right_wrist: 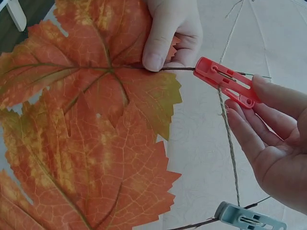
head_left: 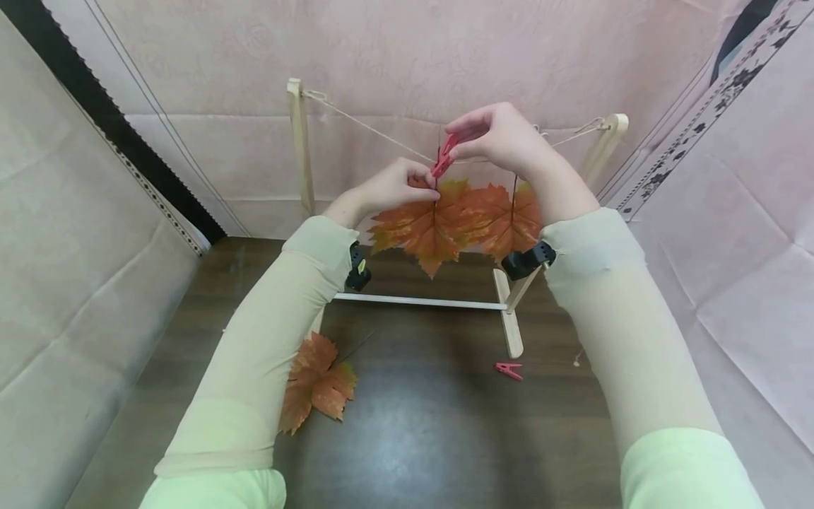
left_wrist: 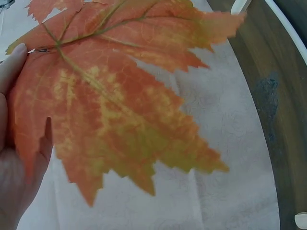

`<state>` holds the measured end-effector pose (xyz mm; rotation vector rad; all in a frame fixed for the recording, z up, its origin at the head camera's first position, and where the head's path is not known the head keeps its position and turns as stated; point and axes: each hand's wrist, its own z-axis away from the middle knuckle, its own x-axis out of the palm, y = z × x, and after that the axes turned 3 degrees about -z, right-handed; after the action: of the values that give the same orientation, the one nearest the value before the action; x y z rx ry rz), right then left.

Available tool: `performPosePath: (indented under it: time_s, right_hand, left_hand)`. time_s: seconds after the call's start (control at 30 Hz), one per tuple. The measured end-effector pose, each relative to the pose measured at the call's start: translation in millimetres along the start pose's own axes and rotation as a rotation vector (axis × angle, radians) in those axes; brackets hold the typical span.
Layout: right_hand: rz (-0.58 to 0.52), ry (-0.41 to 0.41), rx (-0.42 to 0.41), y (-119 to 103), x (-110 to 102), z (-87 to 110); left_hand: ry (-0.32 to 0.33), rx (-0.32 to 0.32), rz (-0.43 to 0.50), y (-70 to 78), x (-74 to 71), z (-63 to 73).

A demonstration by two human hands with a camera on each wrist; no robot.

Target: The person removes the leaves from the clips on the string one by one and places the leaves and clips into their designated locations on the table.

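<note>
My left hand point(head_left: 397, 185) pinches an orange artificial maple leaf point(head_left: 416, 230) where its stem begins, thumb in front in the right wrist view. Above it, my right hand point(head_left: 505, 138) grips a red clothespin point(right_wrist: 225, 82) by its handle end between thumb and fingers. The clothespin's other end lies over the leaf's dark stem, right at the twine point(right_wrist: 231, 143). Beside this leaf hangs a second orange leaf point(head_left: 518, 219), its stem held to the twine by a grey-blue clothespin point(right_wrist: 249, 219). The leaves overlap.
Twine runs between two wooden posts point(head_left: 299, 145) of a stand with a white crossbar point(head_left: 420, 302) low down. Another maple leaf point(head_left: 318, 382) lies on the dark table near my left forearm. A red clothespin point(head_left: 509, 370) lies by the stand's right foot point(head_left: 511, 329).
</note>
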<state>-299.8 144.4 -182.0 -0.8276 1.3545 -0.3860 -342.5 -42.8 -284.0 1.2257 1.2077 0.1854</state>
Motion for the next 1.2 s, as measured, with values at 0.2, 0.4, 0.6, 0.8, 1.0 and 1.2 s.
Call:
performPosePath:
  time_s: [0.2, 0.4, 0.6, 0.8, 1.0, 1.2]
  right_hand:
    - [-0.028, 0.005, -0.007, -1, -2, 2.0]
    - [-0.024, 0.01, -0.018, -2, -5, 3.8]
    - [-0.017, 0.038, -0.026, -3, -8, 7.2]
    - [-0.044, 0.056, -0.02, -3, -9, 9.1]
    - [-0.098, 0.115, -0.011, -4, -11, 10.2]
    - [-0.15, 0.169, -0.01, -4, -14, 13.2]
  left_hand:
    - [0.015, -0.01, 0.015, 1.2, -2.6, 3.3]
    - [0.021, 0.028, -0.007, 4.1, -3.9, 4.5]
    - [0.051, 0.065, 0.007, 7.3, -2.8, 5.7]
    - [0.054, 0.076, -0.014, 12.2, -3.2, 8.2]
    - [0.047, 0.08, -0.019, 15.3, -3.5, 10.5]
    - [0.031, 0.05, -0.07, 14.9, -3.0, 11.4]
